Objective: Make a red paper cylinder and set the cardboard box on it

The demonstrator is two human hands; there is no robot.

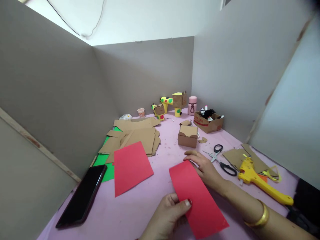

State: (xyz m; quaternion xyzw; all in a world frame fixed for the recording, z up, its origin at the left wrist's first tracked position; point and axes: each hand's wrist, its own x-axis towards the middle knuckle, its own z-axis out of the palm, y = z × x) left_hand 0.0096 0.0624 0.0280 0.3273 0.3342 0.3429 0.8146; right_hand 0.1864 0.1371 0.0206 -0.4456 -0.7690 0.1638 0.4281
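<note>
The red paper strip (197, 196), lower centre, is pinched by the left hand (167, 216) and pressed flat by the open right hand (205, 166); no fold or cut is visible yet.

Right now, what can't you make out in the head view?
- Left hand: fingers hidden beneath the red sheet; wrist cut off by the bottom edge.
- Right hand: palm side hidden, pressed flat on the sheet.
- Cardboard box contents: too small.
- Green paper: mostly covered by cardboard pieces.
</note>
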